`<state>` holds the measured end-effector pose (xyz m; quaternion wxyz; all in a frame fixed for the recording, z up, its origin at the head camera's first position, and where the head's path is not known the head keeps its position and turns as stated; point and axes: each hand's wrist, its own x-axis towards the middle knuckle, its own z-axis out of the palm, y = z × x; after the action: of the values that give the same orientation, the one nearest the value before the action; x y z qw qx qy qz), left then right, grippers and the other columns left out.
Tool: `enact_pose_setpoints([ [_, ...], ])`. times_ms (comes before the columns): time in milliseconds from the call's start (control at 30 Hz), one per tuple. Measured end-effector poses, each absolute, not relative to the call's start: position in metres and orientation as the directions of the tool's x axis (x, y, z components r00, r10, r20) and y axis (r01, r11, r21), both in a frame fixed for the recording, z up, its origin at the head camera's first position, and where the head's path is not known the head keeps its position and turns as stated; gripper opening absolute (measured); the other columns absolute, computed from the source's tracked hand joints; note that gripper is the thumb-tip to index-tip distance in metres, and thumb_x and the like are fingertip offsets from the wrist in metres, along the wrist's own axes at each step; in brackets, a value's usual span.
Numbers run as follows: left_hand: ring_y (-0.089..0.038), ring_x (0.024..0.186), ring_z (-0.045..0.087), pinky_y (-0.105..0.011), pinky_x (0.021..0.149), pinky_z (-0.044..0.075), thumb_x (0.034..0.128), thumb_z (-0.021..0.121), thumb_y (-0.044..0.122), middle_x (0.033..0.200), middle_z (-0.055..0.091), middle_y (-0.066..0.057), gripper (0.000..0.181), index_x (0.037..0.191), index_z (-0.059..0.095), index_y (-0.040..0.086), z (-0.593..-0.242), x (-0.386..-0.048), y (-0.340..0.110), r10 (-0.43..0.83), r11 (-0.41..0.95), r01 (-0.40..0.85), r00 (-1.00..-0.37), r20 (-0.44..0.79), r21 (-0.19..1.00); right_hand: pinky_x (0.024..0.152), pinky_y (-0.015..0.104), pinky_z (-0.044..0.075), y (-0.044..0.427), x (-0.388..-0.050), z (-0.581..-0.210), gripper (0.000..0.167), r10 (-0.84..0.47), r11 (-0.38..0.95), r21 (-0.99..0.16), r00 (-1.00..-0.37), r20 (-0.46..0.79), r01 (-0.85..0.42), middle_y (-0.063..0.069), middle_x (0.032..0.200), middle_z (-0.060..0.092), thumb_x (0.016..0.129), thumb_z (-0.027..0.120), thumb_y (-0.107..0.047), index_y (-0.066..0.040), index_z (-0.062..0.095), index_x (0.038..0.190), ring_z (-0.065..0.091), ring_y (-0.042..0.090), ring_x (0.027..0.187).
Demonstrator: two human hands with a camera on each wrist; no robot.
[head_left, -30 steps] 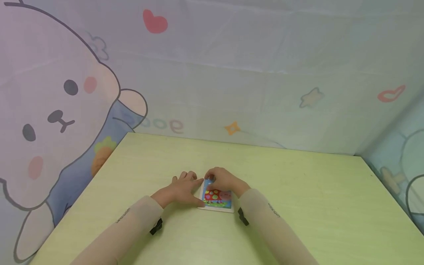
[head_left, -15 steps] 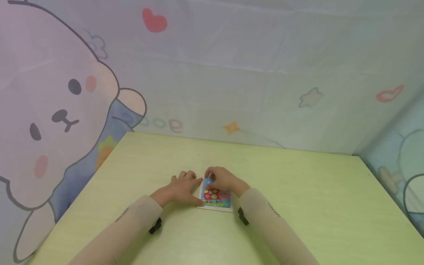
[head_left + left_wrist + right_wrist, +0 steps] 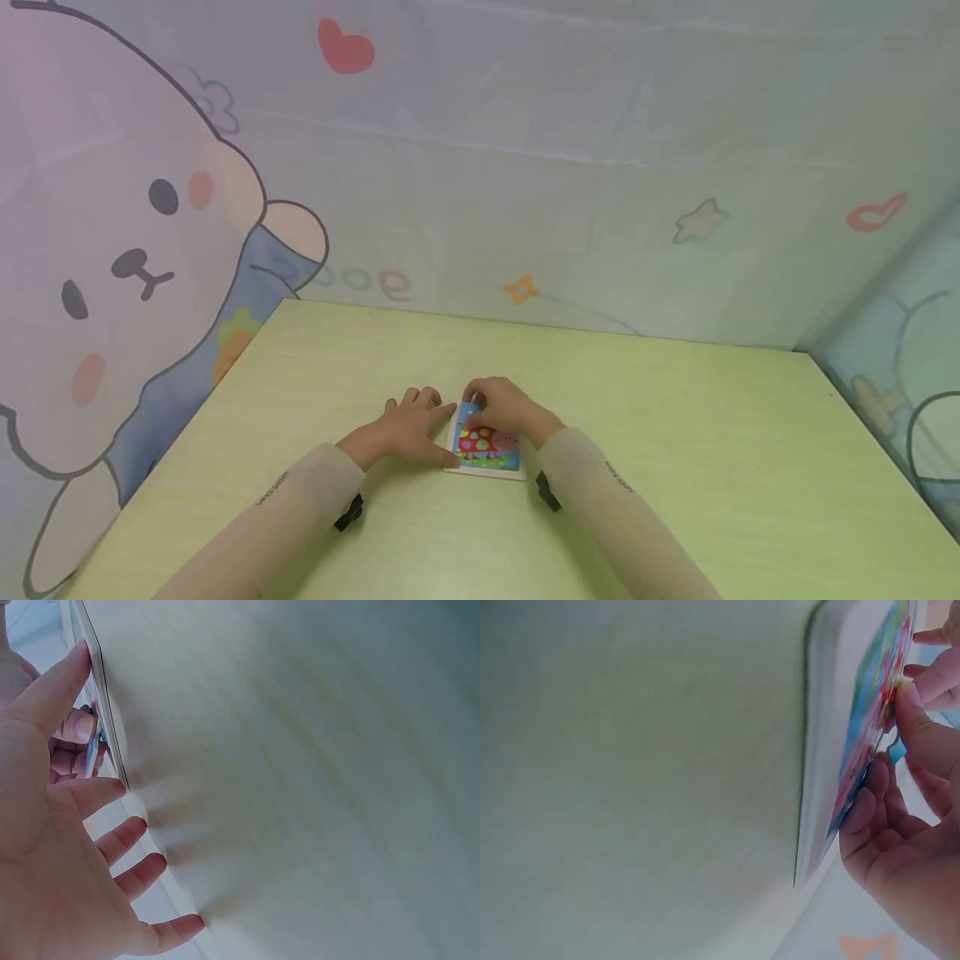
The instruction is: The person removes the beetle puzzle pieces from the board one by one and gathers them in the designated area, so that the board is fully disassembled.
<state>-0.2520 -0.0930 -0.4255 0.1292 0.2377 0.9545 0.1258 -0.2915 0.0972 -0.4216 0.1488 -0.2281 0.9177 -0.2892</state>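
A small jigsaw puzzle (image 3: 489, 458) of a red spotted ladybug lies on the table in a white tray (image 3: 483, 474). My left hand (image 3: 408, 432) is spread at its left side. In the left wrist view, that hand's thumb (image 3: 69, 673) and index finger rest against the tray's edge, while its other fingertips touch the table. My right hand (image 3: 510, 410) is over the puzzle's upper part. Between its thumb and fingers it pinches a puzzle piece (image 3: 94, 742), tilted up from the tray. Most of the piece and the upper right of the picture are hidden by this hand.
The pale green tabletop (image 3: 675, 433) extends around the tray on all sides. A printed cloth (image 3: 480, 167) with a cartoon bear hangs behind the table's back edge. Both forearms wear light sleeves (image 3: 615, 500), with dark straps near the wrists.
The head view shifts very slightly. Both hands and the tray keep nearly the same places, and the right hand's pinch looks the same.
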Motion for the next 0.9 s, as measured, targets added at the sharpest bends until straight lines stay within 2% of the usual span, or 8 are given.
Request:
enact_pose_setpoints([
  [200,-0.024,0.111,0.034,-0.047,0.085,0.029,0.0763,0.073,0.057,0.129,0.040,-0.005,0.088,0.147,0.043,0.013,-0.426,-0.254,-0.093,0.490,0.852,0.423,-0.852,-0.185,0.308,0.076,0.029,0.050,0.106,-0.298,-0.423,0.010,-0.521,0.649,-0.694,-0.847,-0.105,-0.312,0.005,0.097,0.068,0.090,0.066,-0.011,-0.012,0.067,0.100,0.061,0.015,0.082],
  [333,-0.025,0.112,0.034,-0.048,0.086,0.030,0.0754,0.074,0.057,0.129,0.040,-0.005,0.089,0.146,0.043,0.013,-0.426,-0.253,-0.093,0.482,0.855,0.412,-0.855,-0.191,0.315,0.078,0.029,0.048,0.114,-0.300,-0.413,0.013,-0.532,0.600,-0.739,-0.843,-0.082,-0.307,0.004,0.096,0.068,0.092,0.063,-0.011,-0.009,0.069,0.104,0.060,0.014,0.084],
  [467,-0.026,0.113,0.034,-0.048,0.086,0.030,0.0749,0.074,0.057,0.128,0.041,-0.005,0.088,0.146,0.044,0.013,-0.426,-0.252,-0.093,0.482,0.854,0.414,-0.858,-0.179,0.314,0.075,0.030,0.049,0.133,-0.304,-0.399,0.017,-0.524,0.567,-0.768,-0.850,-0.058,-0.297,0.006,0.092,0.069,0.093,0.062,-0.010,-0.004,0.067,0.108,0.063,0.016,0.081],
  [667,-0.025,0.113,0.034,-0.047,0.086,0.030,0.0749,0.075,0.056,0.130,0.041,-0.006,0.088,0.145,0.045,0.013,-0.427,-0.252,-0.091,0.479,0.857,0.418,-0.862,-0.167,0.301,0.076,0.036,0.050,0.176,-0.313,-0.388,0.022,-0.467,0.579,-0.772,-0.883,-0.050,-0.262,0.010,0.093,0.069,0.094,0.061,-0.010,0.001,0.065,0.113,0.064,0.020,0.081],
  [767,-0.025,0.112,0.034,-0.047,0.086,0.030,0.0753,0.074,0.056,0.131,0.040,-0.006,0.088,0.146,0.044,0.013,-0.427,-0.252,-0.091,0.478,0.859,0.417,-0.862,-0.170,0.297,0.079,0.040,0.051,0.199,-0.316,-0.392,0.025,-0.434,0.594,-0.769,-0.899,-0.060,-0.235,0.012,0.094,0.068,0.094,0.061,-0.010,0.002,0.064,0.115,0.064,0.023,0.083],
  [900,-0.026,0.113,0.034,-0.047,0.086,0.030,0.0754,0.075,0.055,0.131,0.041,-0.007,0.088,0.146,0.044,0.012,-0.427,-0.251,-0.090,0.480,0.857,0.418,-0.861,-0.170,0.303,0.079,0.040,0.051,0.224,-0.318,-0.403,0.026,-0.390,0.618,-0.762,-0.917,-0.082,-0.194,0.011,0.093,0.065,0.094,0.060,-0.010,0.004,0.064,0.116,0.065,0.024,0.084],
])
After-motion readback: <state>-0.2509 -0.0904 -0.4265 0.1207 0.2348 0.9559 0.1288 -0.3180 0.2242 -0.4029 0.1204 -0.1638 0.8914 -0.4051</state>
